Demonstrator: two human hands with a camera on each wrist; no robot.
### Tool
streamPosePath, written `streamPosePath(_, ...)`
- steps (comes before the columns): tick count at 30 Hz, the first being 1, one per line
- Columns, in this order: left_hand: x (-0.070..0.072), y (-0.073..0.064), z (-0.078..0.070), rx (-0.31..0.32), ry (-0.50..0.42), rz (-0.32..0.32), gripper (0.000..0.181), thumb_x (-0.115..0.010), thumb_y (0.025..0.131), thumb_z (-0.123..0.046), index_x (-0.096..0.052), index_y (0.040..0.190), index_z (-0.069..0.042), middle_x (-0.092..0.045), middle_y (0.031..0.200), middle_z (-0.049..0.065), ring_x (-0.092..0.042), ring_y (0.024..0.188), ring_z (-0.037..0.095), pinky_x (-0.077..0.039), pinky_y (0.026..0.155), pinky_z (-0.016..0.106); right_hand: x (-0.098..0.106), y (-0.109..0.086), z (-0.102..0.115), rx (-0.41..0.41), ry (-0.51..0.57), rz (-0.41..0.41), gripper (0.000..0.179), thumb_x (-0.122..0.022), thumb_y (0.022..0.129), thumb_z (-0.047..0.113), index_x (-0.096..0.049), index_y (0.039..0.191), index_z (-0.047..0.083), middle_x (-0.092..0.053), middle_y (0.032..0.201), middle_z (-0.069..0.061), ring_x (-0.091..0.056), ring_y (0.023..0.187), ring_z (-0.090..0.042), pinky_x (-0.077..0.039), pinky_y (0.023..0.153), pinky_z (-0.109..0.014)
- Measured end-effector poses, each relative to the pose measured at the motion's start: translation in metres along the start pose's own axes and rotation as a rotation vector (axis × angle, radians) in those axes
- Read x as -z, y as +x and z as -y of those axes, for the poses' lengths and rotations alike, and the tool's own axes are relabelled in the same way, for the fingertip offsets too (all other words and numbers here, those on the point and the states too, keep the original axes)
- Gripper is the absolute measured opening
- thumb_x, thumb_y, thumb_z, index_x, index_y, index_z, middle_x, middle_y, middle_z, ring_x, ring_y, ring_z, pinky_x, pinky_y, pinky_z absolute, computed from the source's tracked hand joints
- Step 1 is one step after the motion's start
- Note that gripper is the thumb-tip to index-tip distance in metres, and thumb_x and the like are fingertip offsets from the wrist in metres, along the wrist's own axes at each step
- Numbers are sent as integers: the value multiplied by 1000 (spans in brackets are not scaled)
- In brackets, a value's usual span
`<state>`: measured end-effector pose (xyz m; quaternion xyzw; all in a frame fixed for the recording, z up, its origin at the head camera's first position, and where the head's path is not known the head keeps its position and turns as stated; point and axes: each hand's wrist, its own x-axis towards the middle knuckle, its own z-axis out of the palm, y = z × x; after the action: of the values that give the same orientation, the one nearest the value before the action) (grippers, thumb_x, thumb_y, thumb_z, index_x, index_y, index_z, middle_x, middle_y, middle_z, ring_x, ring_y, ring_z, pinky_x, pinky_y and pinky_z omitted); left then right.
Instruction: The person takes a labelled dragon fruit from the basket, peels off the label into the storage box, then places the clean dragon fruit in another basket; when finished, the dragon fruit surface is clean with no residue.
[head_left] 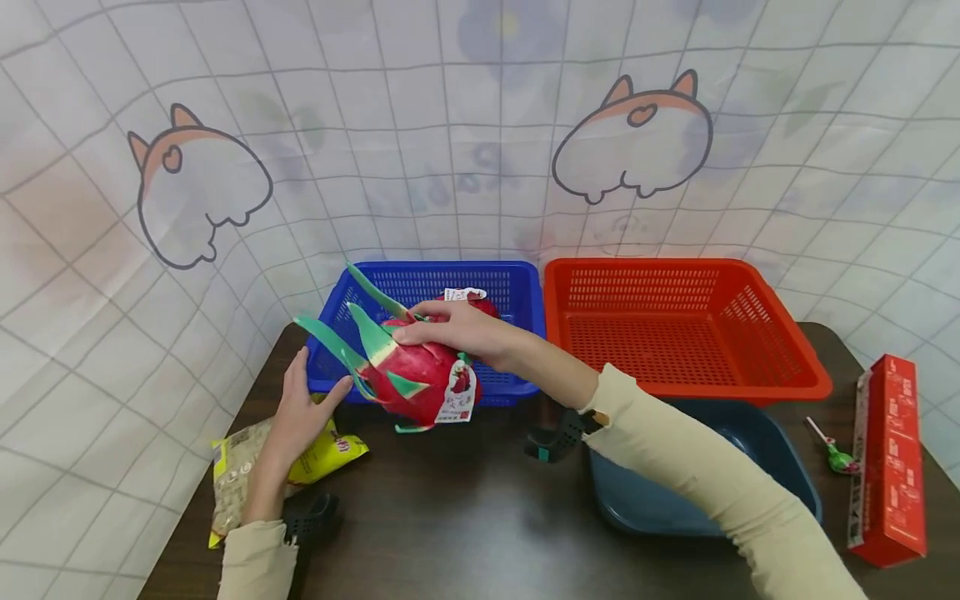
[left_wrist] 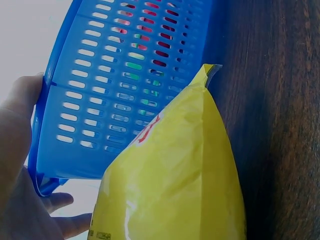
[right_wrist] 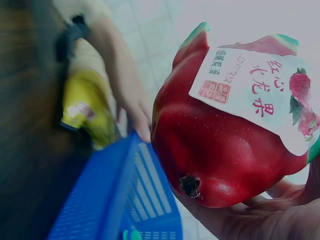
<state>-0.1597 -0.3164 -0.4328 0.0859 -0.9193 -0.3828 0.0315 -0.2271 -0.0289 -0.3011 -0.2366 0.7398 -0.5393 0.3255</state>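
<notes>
Right hand (head_left: 457,329): the dragon fruit (head_left: 416,379) is gripped from above, with fingers and thumb closed about its red body. The fruit is held tilted over the near side of the blue basket (head_left: 528,333); its green leaf tips are directed up and left, and its white label is turned toward the head camera.

Left hand (head_left: 296,417): the near left corner of the same basket is held, the thumb laid at the near rim and the fingers at the left side.

Inside the blue basket, a second dragon fruit (head_left: 483,307) with a white label is partly hidden by the right hand. A yellow bag (head_left: 324,457) lies on the table (head_left: 450,525), partly covered by the left forearm.

To the right, a red basket (head_left: 630,337) is placed beside the blue one. In front of it, a dark blue tray (head_left: 652,496) is crossed by the right sleeve (head_left: 675,458). Farther right, a lollipop (head_left: 840,459) is seen near a red box (head_left: 900,467). A patterned cloth (head_left: 465,167) is hung behind.
</notes>
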Motion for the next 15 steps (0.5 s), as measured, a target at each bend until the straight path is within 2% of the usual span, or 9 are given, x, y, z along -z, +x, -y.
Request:
streamPosePath(4,0,-1,0,-19,1,-9,98,-52,92,-59,11,156,-18,5,163,19,-18,145,48,-22,109,72,-6,-24,-9,-14,-45,57,53,-60,91,36,-48,139,18,-63,118,-11,-68,97,-19,-60,80,-34)
streamPosePath(8,1,-1,0,-13,-3,-12,100,-52,91,-62,12,156,-20,8,164,16,-12,147,47,-20,109,73,-11,-47,-22,-38,-68,102,46,-59,91,38,-53,132,19,-66,113,-10,-68,94,-18,-60,80,-35)
streamPosePath(15,2,-1,1,-16,-23,-2,101,-52,90,-63,13,155,-22,10,164,15,-8,149,45,-18,110,72,-25,-91,-59,-90,-26,196,44,-66,88,39,-59,125,16,-66,108,-6,-64,94,-17,-59,80,-34)
